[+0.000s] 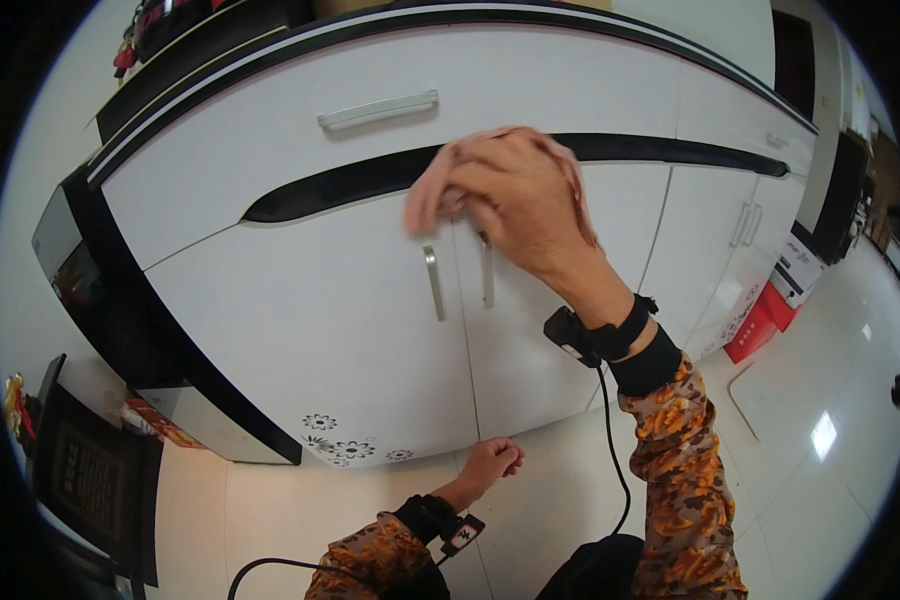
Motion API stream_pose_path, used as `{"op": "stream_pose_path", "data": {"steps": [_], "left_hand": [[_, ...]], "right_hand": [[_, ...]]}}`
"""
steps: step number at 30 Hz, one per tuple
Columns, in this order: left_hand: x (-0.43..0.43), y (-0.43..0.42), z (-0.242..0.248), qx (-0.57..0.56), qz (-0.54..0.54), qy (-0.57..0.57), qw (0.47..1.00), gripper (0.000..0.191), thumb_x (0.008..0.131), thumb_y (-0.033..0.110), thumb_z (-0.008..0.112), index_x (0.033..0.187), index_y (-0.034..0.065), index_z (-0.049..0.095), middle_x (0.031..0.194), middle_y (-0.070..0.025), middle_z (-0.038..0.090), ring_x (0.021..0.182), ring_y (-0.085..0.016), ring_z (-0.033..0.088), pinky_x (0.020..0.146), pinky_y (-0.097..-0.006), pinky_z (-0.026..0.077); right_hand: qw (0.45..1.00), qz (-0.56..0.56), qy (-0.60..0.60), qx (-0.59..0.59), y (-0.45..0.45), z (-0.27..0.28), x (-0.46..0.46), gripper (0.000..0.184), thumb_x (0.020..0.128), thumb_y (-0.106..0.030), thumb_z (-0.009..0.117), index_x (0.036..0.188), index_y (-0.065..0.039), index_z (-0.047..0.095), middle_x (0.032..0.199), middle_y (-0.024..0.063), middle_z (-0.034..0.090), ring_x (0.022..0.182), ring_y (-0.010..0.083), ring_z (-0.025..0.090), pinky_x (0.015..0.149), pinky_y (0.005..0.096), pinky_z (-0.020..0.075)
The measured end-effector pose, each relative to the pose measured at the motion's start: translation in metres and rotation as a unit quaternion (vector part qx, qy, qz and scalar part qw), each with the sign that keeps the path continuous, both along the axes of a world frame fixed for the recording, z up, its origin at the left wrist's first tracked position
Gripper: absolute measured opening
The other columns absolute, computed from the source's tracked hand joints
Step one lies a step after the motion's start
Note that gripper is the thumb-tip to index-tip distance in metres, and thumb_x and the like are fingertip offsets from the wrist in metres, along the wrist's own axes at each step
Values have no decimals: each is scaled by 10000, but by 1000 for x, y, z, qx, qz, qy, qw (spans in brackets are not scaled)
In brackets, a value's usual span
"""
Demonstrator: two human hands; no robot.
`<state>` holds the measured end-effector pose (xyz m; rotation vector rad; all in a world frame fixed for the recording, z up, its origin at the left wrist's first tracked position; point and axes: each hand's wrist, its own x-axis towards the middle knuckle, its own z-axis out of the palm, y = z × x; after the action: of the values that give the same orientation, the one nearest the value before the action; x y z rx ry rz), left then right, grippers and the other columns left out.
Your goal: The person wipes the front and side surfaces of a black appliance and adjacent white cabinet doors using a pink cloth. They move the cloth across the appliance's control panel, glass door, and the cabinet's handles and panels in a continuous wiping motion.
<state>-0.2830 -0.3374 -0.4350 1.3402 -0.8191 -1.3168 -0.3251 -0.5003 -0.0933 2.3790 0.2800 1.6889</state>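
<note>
A pink cloth (427, 199) is bunched under my right hand (521, 199), which presses it against the white cabinet front. The cloth covers part of the curved black trim strip (345, 184) and the tops of the doors just below it. Beneath the cloth are two upright metal door handles, the left one (435, 283) in full sight and the right one (487, 274) partly behind my hand. My left hand (489, 465) hangs low near the cabinet's bottom edge, fingers curled, with nothing visible in it. A black flower pattern (352, 448) decorates the left door's (330, 322) lower corner.
A horizontal drawer handle (379, 109) juts out above the trim. Cables run from the devices strapped to both wrists, the right one (574, 336) included. Beside the cabinet's right end stands a red box (754, 326). A dark panel (94, 472) leans at the left above the tiled floor (555, 495).
</note>
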Motion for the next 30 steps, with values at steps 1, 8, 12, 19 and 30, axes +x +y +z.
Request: {"op": "stream_pose_path", "data": {"steps": [1, 8, 12, 19, 30], "left_hand": [[-2, -1, 1, -8, 3, 10, 1000, 188, 993, 162, 547, 962, 11, 654, 843, -27, 648, 705, -94, 582, 660, -251, 495], [-2, -1, 1, -3, 2, 5, 1000, 184, 989, 154, 548, 964, 6, 654, 841, -31, 646, 701, -93, 579, 660, -254, 497], [8, 5, 2, -6, -1, -3, 1000, 175, 984, 146, 551, 954, 6, 652, 828, -32, 644, 695, -93, 576, 655, -254, 495], [8, 3, 1, 20, -20, -4, 1000, 172, 996, 137, 541, 979, 2, 645, 866, -40, 652, 731, -116, 592, 691, -271, 508], [3, -7, -6, 26, -30, -20, 999, 194, 1005, 155, 539, 980, -2, 650, 880, -51, 661, 740, -129, 606, 693, -282, 513]], "right_hand": [[997, 36, 67, 0, 4, 5, 1, 120, 720, -21, 677, 805, -107, 673, 986, 39, 651, 955, 252, 595, 866, 354, 471], [996, -2, 11, -86, -12, -20, -1, 181, 688, -59, 718, 854, -122, 686, 1044, 22, 659, 1031, 240, 606, 887, 346, 503], [990, -126, -17, -63, -59, -46, -54, 244, 651, -56, 754, 881, -108, 694, 1070, 51, 660, 1024, 263, 613, 887, 367, 503], [963, -168, -208, -21, -42, -56, -44, 209, 669, -61, 752, 865, -126, 715, 1008, 46, 671, 955, 254, 626, 824, 383, 486], [992, -66, -107, -8, -31, -69, -13, 137, 694, -85, 721, 815, -124, 670, 1084, 55, 640, 1015, 263, 584, 883, 405, 473]]}}
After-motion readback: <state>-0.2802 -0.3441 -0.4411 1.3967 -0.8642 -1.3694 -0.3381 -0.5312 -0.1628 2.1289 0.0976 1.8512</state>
